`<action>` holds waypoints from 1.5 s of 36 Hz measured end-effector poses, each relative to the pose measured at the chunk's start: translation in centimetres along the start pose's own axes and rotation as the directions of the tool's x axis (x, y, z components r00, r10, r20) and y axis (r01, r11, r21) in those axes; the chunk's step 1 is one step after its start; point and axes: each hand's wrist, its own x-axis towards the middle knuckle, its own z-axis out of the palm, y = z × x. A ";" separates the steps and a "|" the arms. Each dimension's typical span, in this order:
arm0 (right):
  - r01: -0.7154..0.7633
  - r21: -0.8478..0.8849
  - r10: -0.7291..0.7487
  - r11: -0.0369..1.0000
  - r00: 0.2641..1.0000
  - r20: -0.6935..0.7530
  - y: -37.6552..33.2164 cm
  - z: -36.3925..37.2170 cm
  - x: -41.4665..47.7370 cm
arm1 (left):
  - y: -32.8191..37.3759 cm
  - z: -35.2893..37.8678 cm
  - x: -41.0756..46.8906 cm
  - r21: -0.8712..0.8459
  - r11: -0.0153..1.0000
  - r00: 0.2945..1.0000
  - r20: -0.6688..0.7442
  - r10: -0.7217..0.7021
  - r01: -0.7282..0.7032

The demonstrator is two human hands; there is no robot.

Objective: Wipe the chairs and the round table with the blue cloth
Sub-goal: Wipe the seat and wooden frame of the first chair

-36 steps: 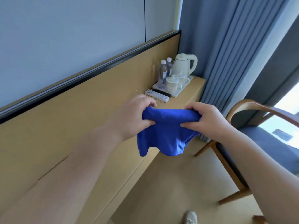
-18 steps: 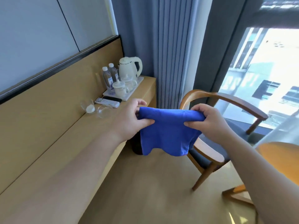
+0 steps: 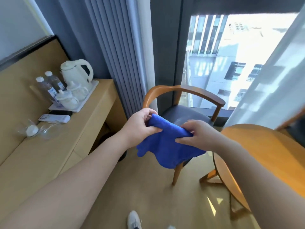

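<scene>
blue cloth (image 3: 166,146): bunched, hanging before the chair | chair (image 3: 186,113): wooden, dark seat | round table (image 3: 267,154): wooden, right of the chair

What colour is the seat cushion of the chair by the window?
Dark grey seat cushion on a brown wooden frame, seen in the head view.

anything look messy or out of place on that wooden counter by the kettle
Mostly tidy: the kettle, cups and two water bottles stand upright on their tray. The one untidy spot is the crumpled clear plastic wrapping lying loose on the counter, near the remote. Nothing looks spilled or broken.
</scene>
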 end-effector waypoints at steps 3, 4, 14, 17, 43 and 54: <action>-0.034 0.082 0.036 0.996 0.999 -0.029 1.5 -0.1 0.4 | -0.5 1.4 2.4 -0.006 1.000 0.999 0.045 -0.002 0.003; -0.043 0.136 0.046 0.990 0.999 -0.021 1.9 -0.2 0.5 | -0.7 1.7 3.1 -0.011 1.000 0.999 0.054 -0.004 0.005; -0.059 -0.047 0.058 0.997 0.998 -0.025 4.1 0.0 5.7 | -4.5 1.7 8.7 0.013 1.000 0.990 0.138 0.006 -0.008; -0.060 -0.128 0.059 0.990 0.998 -0.006 4.5 -0.3 8.1 | -6.0 0.6 10.7 0.016 1.000 0.985 0.170 -0.005 0.002; -0.063 -0.430 0.154 0.901 0.972 0.178 19.0 3.5 30.0 | -25.3 -0.7 22.3 0.600 0.751 0.961 -0.160 -0.225 0.275; 0.028 -0.427 0.102 0.904 0.955 0.277 27.5 10.0 39.2 | -36.5 4.7 22.4 0.675 0.567 0.873 -0.273 -0.403 0.473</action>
